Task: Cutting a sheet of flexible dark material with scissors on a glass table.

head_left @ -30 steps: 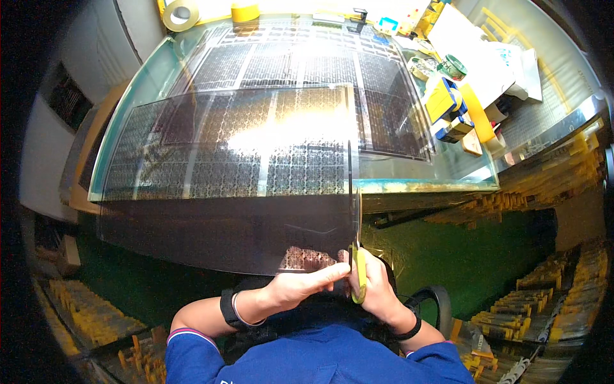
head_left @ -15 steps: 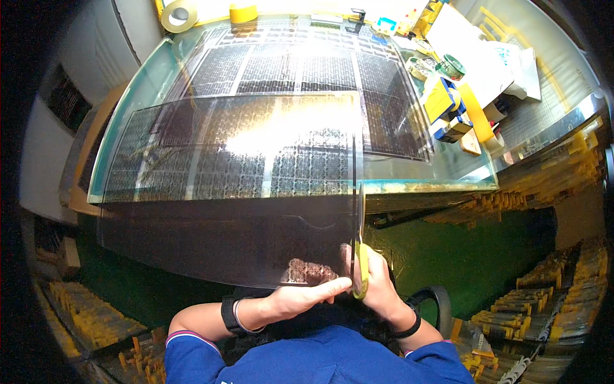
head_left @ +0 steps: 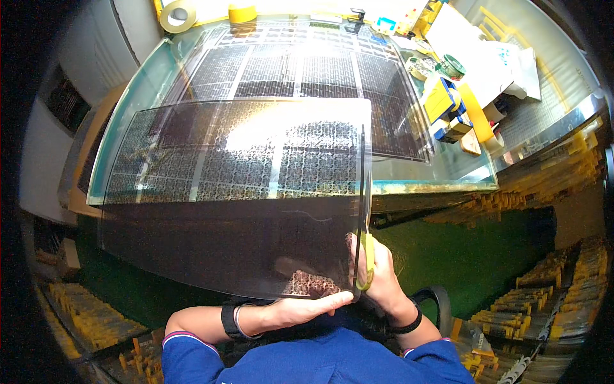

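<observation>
A large, dark see-through film sheet (head_left: 217, 230) with a printed grid pattern spans from over the glass tabletop to just in front of my body. My left hand (head_left: 310, 308) pinches its near edge close to the right corner, thumb on top and fingers partly underneath. My right hand (head_left: 384, 275) is closed round scissors (head_left: 369, 253) with yellow-green handles. The blades point away from me along the sheet's right edge; whether they are parted is hard to see. Strong glare hides some of the sheet's far part.
Beyond the held sheet, another patterned film (head_left: 396, 121) lies on the glass-topped table (head_left: 435, 187). Tape rolls (head_left: 178, 16) stand at the back. A blue and yellow tape dispenser (head_left: 448, 105) and a green round container (head_left: 451, 66) sit at right. Yellow-edged racks (head_left: 524, 301) flank the green floor.
The film sheet has shifted slightly right and toward me, my left hand moving nearer with it. My right hand and the scissors have moved a little away from me.
</observation>
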{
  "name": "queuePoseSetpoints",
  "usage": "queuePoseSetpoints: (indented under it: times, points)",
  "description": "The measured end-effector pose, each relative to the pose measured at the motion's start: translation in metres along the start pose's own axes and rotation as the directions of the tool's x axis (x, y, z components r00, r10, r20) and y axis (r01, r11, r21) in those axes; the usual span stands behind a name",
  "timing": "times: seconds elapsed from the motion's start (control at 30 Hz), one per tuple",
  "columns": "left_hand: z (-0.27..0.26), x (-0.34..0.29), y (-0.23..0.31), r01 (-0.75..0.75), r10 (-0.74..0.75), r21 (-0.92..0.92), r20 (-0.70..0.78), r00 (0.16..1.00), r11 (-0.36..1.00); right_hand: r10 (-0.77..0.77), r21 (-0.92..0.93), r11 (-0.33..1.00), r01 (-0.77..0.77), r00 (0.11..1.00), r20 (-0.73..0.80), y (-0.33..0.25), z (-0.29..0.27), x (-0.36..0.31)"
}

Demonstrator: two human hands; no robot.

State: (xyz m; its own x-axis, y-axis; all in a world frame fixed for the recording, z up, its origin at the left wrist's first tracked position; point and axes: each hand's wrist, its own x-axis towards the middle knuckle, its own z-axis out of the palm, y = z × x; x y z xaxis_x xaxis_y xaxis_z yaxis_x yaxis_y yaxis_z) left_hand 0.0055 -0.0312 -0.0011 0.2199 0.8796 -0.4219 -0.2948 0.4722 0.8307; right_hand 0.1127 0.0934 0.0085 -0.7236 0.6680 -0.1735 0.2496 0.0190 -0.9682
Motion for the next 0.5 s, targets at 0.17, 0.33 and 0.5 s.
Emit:
queuePoseSetpoints:
  times: [0.17,0.33,0.5]
  points:
    - [0.003,-0.003,0.013,0.131,-0.140,0.087,0.104,0.985,0.988,-0.123,-0.025,0.992,0.122,0.992,-0.014,0.013,-0.006,0.012]
    - [0.002,0.001,0.003,0.223,-0.254,0.179,0.177,0.951,0.958,-0.358,-0.162,0.922,0.351,0.934,-0.013,0.017,-0.013,0.020]
    - [0.005,-0.003,0.000,0.192,-0.207,0.087,0.208,0.956,0.977,-0.106,0.006,0.994,0.106,0.994,-0.041,0.010,-0.013,0.017]
